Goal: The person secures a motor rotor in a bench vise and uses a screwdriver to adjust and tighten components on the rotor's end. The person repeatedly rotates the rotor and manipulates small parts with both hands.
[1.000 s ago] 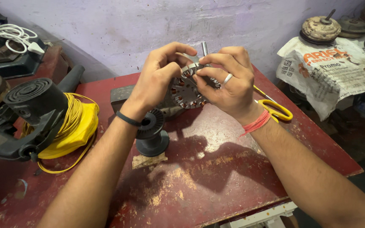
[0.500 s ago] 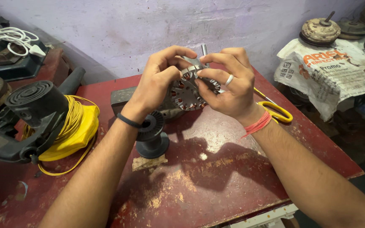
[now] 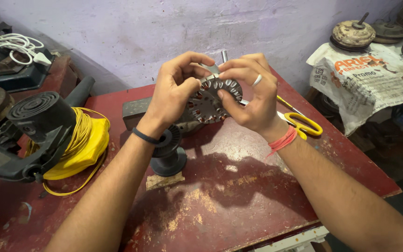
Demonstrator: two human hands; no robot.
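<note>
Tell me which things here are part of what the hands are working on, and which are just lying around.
In hand:
- slotted round motor core, held up by left hand and right hand

Lying about:
- yellow-handled scissors
- black spool
- black power tool with yellow cord
- printed sack
- red table

A worn red workbench (image 3: 239, 196) carries a black spool (image 3: 168, 154) near its middle, a black power tool (image 3: 33, 130) with a yellow cord (image 3: 82, 140) at its left edge, and yellow-handled scissors (image 3: 304, 123) at its right; beyond that, a printed sack (image 3: 369, 79) holds rusty round parts (image 3: 353, 33).
</note>
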